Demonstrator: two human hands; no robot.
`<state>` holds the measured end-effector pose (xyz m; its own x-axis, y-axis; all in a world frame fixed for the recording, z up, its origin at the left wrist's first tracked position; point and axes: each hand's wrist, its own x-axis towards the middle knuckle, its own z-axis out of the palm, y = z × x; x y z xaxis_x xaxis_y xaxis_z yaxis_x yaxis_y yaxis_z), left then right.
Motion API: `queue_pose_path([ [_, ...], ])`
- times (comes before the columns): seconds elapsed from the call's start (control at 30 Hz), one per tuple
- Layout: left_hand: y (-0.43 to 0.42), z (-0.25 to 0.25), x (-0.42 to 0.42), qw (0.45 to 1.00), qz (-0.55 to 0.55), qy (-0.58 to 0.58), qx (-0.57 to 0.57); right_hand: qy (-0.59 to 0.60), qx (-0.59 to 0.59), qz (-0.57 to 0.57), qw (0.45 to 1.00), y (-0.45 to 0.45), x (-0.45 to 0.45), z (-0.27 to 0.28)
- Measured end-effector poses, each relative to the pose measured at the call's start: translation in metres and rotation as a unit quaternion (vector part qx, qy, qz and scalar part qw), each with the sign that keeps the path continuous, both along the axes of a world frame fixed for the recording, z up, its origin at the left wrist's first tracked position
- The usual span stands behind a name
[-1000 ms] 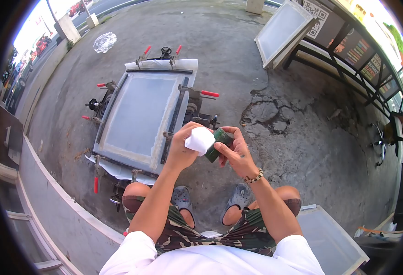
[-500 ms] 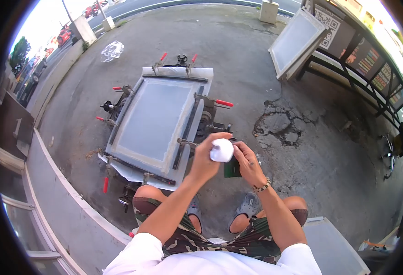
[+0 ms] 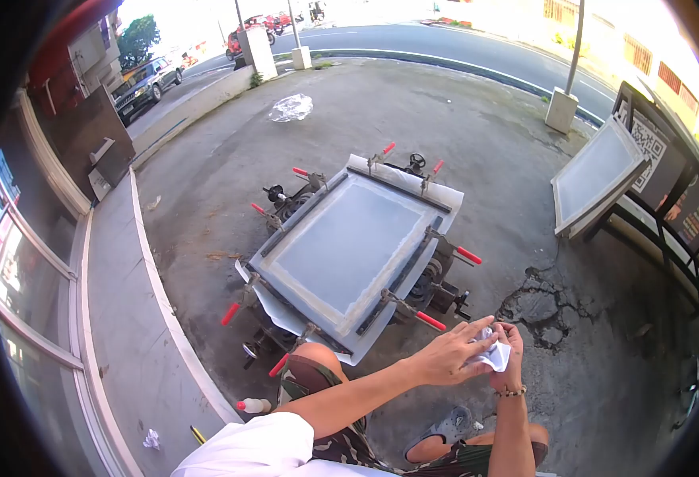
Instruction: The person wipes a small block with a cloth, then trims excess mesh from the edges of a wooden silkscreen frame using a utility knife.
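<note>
Before me, a crumpled white sheet of paper or cloth point(image 3: 495, 355) is bunched up between both hands. My left hand point(image 3: 449, 355) reaches across from the left, fingers closed on the sheet's near side. My right hand point(image 3: 510, 367), a beaded bracelet at its wrist, grips it from the other side with bent fingers. Part of the sheet is hidden behind the fingers. Left of the hands is a large framed screen point(image 3: 341, 246) with a pale blue-grey mesh, held on a stand by red-handled clamps point(image 3: 431, 320); neither hand touches it.
By my left knee stands a red-capped white bottle point(image 3: 254, 405). A crumpled paper point(image 3: 151, 439) and a yellow-black tool point(image 3: 198, 435) lie on the ledge. Clear plastic point(image 3: 291, 108) lies on the pavement. Another frame point(image 3: 600, 175) leans against a rack at right, beyond cracked concrete point(image 3: 544, 306).
My view has swung left, so the clamped screen sits farther right and lower. The white sheet now lies in both hands; the dark green piece seen near my right hand is out of sight.
</note>
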<state>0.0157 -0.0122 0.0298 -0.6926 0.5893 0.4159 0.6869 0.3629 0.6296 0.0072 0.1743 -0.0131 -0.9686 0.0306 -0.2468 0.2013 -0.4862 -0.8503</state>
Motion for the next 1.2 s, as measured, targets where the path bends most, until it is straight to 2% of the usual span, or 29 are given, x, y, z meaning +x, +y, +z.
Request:
queue_pose_path([
  [0.03, -0.001, -0.001, -0.003, 1.000, 0.005, 0.002, -0.001, -0.007, 0.001, 0.003, 1.000, -0.003, 0.001, 0.005],
  [0.1, -0.005, -0.002, -0.011, 0.996, 0.044, 0.041, 0.072, -0.011, 0.001, 0.010, 1.000, -0.008, 0.003, 0.018],
  [0.13, -0.006, 0.000, -0.012, 0.989, 0.078, 0.002, 0.127, -0.013, 0.018, 0.037, 0.999, -0.009, 0.006, 0.024],
  [0.17, -0.009, 0.002, -0.014, 0.989, 0.081, 0.005, 0.127, -0.014, 0.034, 0.064, 0.997, -0.012, 0.008, 0.031],
  [0.23, -0.015, 0.014, -0.014, 0.959, 0.173, -0.127, 0.185, -0.007, 0.017, 0.066, 0.998, -0.019, 0.008, 0.037],
  [0.3, -0.017, 0.015, -0.014, 0.956, 0.170, -0.140, 0.196, 0.018, 0.043, 0.042, 0.998, -0.022, 0.010, 0.036],
  [0.37, -0.014, 0.007, -0.011, 0.976, 0.052, -0.102, 0.188, 0.030, 0.045, 0.053, 0.997, -0.020, 0.012, 0.038],
  [0.4, -0.006, 0.010, -0.004, 0.973, 0.055, -0.074, 0.210, 0.040, 0.047, 0.063, 0.996, -0.019, 0.013, 0.038],
  [0.53, 0.002, 0.003, 0.001, 0.978, 0.054, -0.086, 0.181, 0.054, 0.111, 0.024, 0.992, -0.017, 0.010, 0.030],
  [0.6, 0.004, -0.003, -0.004, 0.972, 0.042, -0.106, 0.208, 0.092, 0.255, 0.030, 0.962, -0.020, 0.010, 0.034],
  [0.67, 0.007, -0.006, -0.006, 0.964, 0.030, -0.127, 0.233, 0.097, 0.247, 0.007, 0.964, -0.020, 0.003, 0.021],
  [0.73, 0.010, 0.007, -0.004, 0.953, 0.117, -0.155, 0.234, 0.101, 0.238, -0.014, 0.966, -0.021, 0.002, 0.022],
  [0.77, 0.010, 0.008, -0.002, 0.953, 0.115, -0.155, 0.233, 0.099, 0.265, -0.025, 0.959, -0.022, 0.003, 0.026],
  [0.83, 0.010, 0.007, 0.004, 0.970, 0.096, -0.041, 0.219, 0.094, 0.291, -0.038, 0.951, -0.021, 0.003, 0.027],
  [0.9, 0.013, -0.001, 0.006, 0.974, 0.087, -0.037, 0.205, 0.049, 0.159, -0.043, 0.985, -0.018, 0.002, 0.023],
  [0.97, 0.015, -0.009, 0.004, 0.978, 0.079, -0.034, 0.192, 0.027, 0.132, -0.038, 0.990, -0.022, 0.006, 0.029],
  [1.03, 0.013, -0.009, -0.002, 0.981, 0.115, -0.005, 0.158, 0.008, 0.104, -0.031, 0.994, -0.023, 0.008, 0.032],
  [1.1, 0.012, -0.007, -0.007, 0.971, 0.150, -0.038, 0.185, 0.003, -0.031, 0.058, 0.998, -0.018, 0.007, 0.031],
  [1.2, 0.013, -0.011, -0.012, 0.942, 0.215, -0.104, 0.235, 0.020, -0.043, 0.066, 0.997, -0.028, 0.008, 0.044],
])
